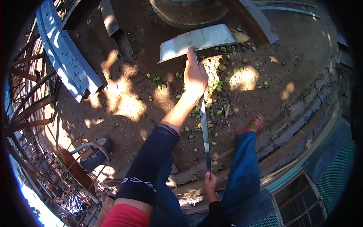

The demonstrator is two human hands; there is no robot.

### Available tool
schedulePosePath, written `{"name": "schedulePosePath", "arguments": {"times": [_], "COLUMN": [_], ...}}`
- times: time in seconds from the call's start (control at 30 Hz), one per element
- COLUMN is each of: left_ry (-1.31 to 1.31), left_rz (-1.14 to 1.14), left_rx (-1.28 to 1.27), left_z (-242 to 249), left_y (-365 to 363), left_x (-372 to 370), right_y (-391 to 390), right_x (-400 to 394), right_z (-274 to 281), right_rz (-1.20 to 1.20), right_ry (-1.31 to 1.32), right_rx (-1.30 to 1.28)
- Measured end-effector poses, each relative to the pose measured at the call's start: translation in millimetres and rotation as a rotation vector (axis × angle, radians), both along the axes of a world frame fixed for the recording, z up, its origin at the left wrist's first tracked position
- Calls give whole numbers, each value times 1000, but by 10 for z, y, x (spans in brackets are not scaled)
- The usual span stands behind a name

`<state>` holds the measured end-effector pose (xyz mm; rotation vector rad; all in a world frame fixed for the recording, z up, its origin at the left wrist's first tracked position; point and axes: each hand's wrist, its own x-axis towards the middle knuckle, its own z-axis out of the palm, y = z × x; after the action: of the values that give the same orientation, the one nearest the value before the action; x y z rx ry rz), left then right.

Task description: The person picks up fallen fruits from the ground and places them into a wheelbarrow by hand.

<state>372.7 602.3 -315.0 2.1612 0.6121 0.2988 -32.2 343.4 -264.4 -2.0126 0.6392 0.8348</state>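
Observation:
A long-handled scraper with a wide, pale metal blade (196, 39) stretches from between my legs out over the dirt. My left hand (195, 77) is wrapped round its handle (204, 128) close to the blade, one finger or the thumb reaching up to the blade's edge. Farther down, near my body, my right hand (210, 182) is closed round the near end of the handle. Just beyond and beside my left hand lie many small green and yellowish fruits (217, 85), densest in a heap right of it. Part of the heap is hidden behind the hand and handle.
Beyond the blade stands a large round container (189, 13). Metal beams (261, 22) lie at the upper right, bent metal sheets (66, 53) at the upper left. A dark bucket-like object (96, 155) sits lower left. A pipe (302, 117) runs along the right.

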Motion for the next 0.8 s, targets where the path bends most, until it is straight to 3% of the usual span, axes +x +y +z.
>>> {"name": "schedulePosePath", "arguments": {"times": [0.07, 0.13, 0.17, 0.23, 0.27, 0.37, 0.4, 0.43, 0.47, 0.5, 0.53, 0.6, 0.63, 0.67, 0.7, 0.73, 0.8], "left_ry": [138, 65, 166, 312, 218, 95, 218, 165, 375, 377, 317, 516, 318, 126, 272, 432, 295], "left_rz": [28, 81, 67, -41, -46, -140, -143, -190, -124, -223, -224, -178, -265, -352, -290, -232, -326], "left_rx": [-96, 58, 133, 206, 255, 269, 291, 217, 107, 292, 173, 56, 122, 202, 69, -66, 47], "left_z": [-161, -710, -987, -1328, -1383, -1386, -1277, -1068, -904, -780, -580, -80, -27, 28, 227, 324, 179], "left_y": [11, -58, -136, -422, -568, -654, -674, -708, -706, -664, -679, -841, -884, -928, -1064, -1179, -1414], "left_x": [473, 872, 982, 964, 935, 714, 541, 283, 133, -69, -225, -434, -567, -701, -642, -617, -317], "right_y": [-200, -341, -400, -394, -378, -254, -161, -89, -32, 55, 120, 161, 103, 25, -29, -65, -137], "right_x": [549, 1019, 1075, 818, 708, 536, 346, 54, -159, -563, -819, -847, -876, -905, -901, -744, -649], "right_z": [-782, -1537, -1898, -2231, -2242, -1593, -1325, -983, -591, -389, -68, 613, 795, 884, 930, 941, 584], "right_rz": [83, 61, 50, -21, -82, -147, -153, -159, -147, -168, -158, -235, -244, -196, -154, -124, -244], "right_ry": [-146, -110, -56, 45, 113, 183, 198, 202, 276, 238, 302, 539, 524, 595, 673, 593, 573], "right_rx": [-49, 77, 165, 178, 183, 208, 207, 203, 203, 218, 194, 254, 254, 177, 98, -26, 27]}}
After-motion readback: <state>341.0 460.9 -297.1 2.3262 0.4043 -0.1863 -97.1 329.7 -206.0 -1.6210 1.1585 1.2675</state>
